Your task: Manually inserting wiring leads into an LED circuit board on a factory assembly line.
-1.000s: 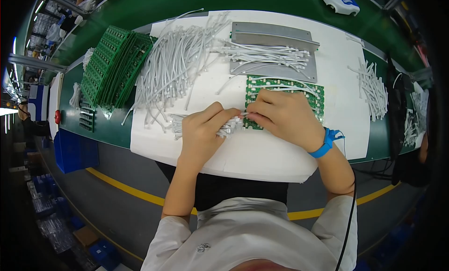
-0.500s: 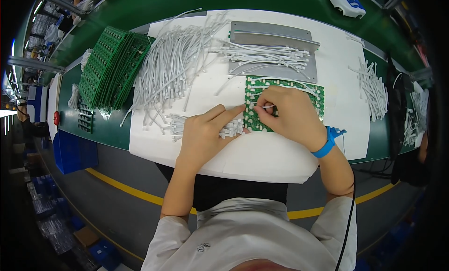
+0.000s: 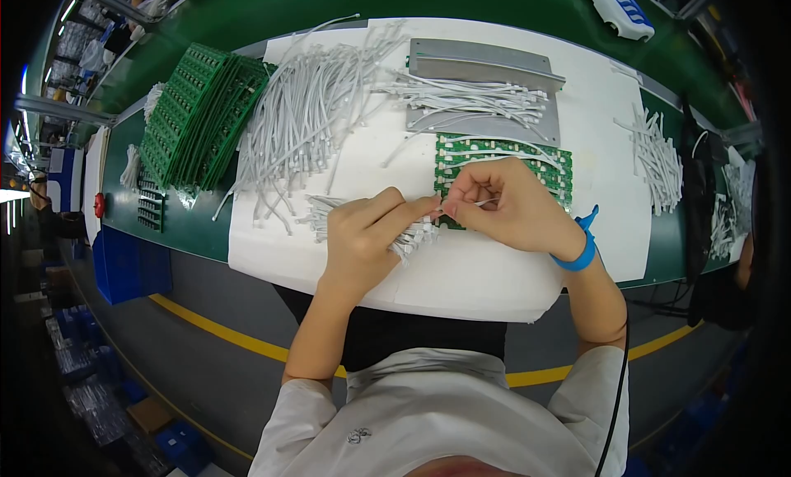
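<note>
A green circuit board (image 3: 563,174) lies on the white sheet in front of me, with white cables across its upper part. My right hand (image 3: 519,207) is over the board's lower left, thumb and fingers pinched on a thin white cable (image 3: 488,202). My left hand (image 3: 362,240) is closed around a bundle of white cables (image 3: 414,240) just left of the board. Its index finger reaches to the right hand's fingertips, where the two hands meet. The cable's end is hidden between these fingertips.
Behind the board sits a grey metal fixture (image 3: 486,65) with a raised bar and white cables (image 3: 486,98) on it. A large cable pile (image 3: 305,106) spreads to its left, beside stacked green boards (image 3: 185,119). More cables (image 3: 657,160) lie at right.
My right hand has drawn down and left, off the board's middle, to meet my left fingertips. The left hand's cable bundle has tilted, its right end lower.
</note>
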